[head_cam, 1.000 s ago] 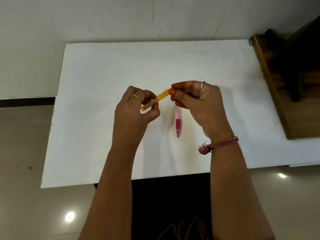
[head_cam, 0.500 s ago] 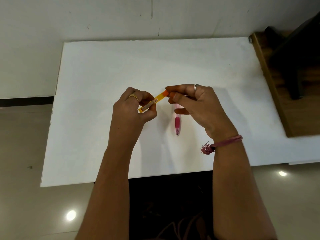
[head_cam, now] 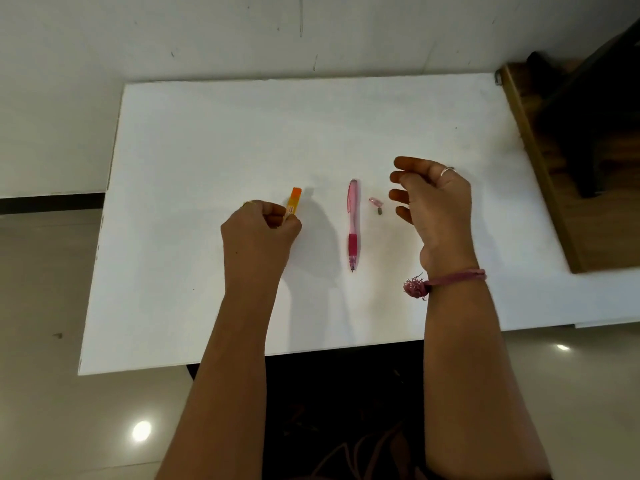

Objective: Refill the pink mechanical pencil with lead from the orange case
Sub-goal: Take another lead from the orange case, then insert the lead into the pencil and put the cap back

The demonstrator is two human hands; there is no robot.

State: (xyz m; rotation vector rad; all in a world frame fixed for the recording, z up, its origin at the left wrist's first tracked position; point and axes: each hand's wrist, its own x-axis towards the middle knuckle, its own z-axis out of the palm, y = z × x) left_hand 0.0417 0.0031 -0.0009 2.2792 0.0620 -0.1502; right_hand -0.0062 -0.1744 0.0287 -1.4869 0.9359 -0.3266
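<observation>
The pink mechanical pencil point(head_cam: 353, 223) lies on the white table point(head_cam: 214, 140), tip pointing toward me. Just right of it lie its small pink cap point(head_cam: 375, 202) and a tiny grey eraser piece point(head_cam: 379, 212). My left hand point(head_cam: 259, 233) is left of the pencil, shut on the orange lead case point(head_cam: 293, 201), whose orange top sticks up past my fingers. My right hand point(head_cam: 433, 206) hovers right of the cap with its fingers curled and apart, holding nothing that I can see.
A wooden piece of furniture point(head_cam: 554, 188) with a dark frame abuts the table's right side. A pale wall runs behind the table's far edge. Shiny floor shows to the left and below.
My hands have drawn apart. The right hand let go of the case's end and moved right; the left hand carried the case leftward. The pencil, cap and eraser now lie uncovered.
</observation>
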